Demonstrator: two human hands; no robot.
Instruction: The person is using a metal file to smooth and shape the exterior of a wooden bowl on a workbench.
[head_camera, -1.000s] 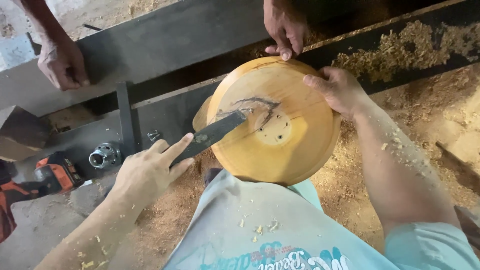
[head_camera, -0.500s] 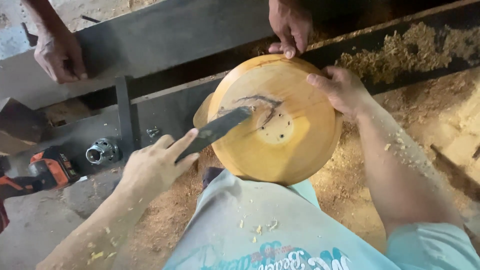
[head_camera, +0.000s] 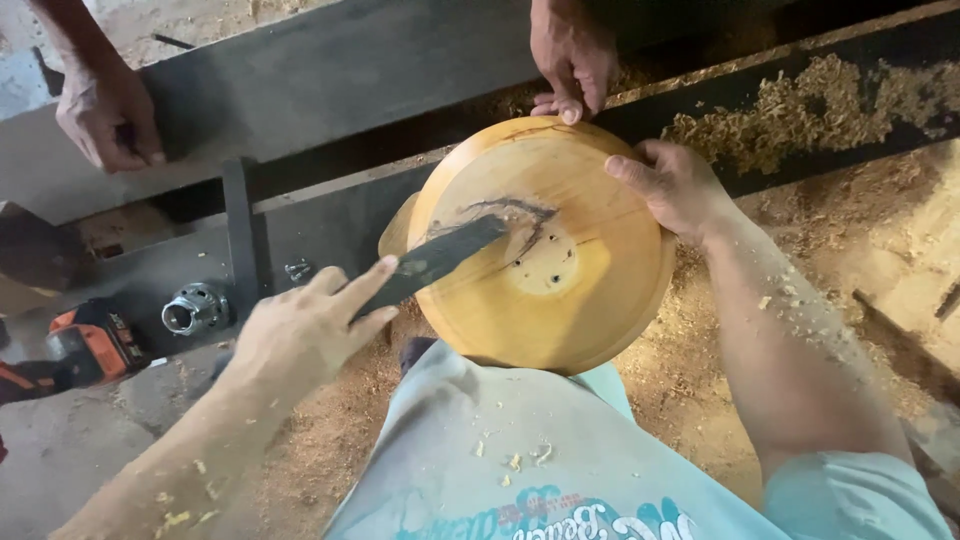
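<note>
Gripping a dark flat blade (head_camera: 440, 258) in left hand (head_camera: 305, 335), forefinger laid along it, tip past fingertips on round wooden disc (head_camera: 545, 245); right hand (head_camera: 675, 185) curled over rim.

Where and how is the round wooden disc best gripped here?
Grip the wooden disc by its rim, probably from the right, where the right hand already clasps it. The left hand works a dark blade across its face, and another person's hand touches the top rim.

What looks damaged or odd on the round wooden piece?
The wooden disc has a dark, curved crack or stain near its middle, where the flat blade in the left hand points. Small holes sit beside it.
</note>
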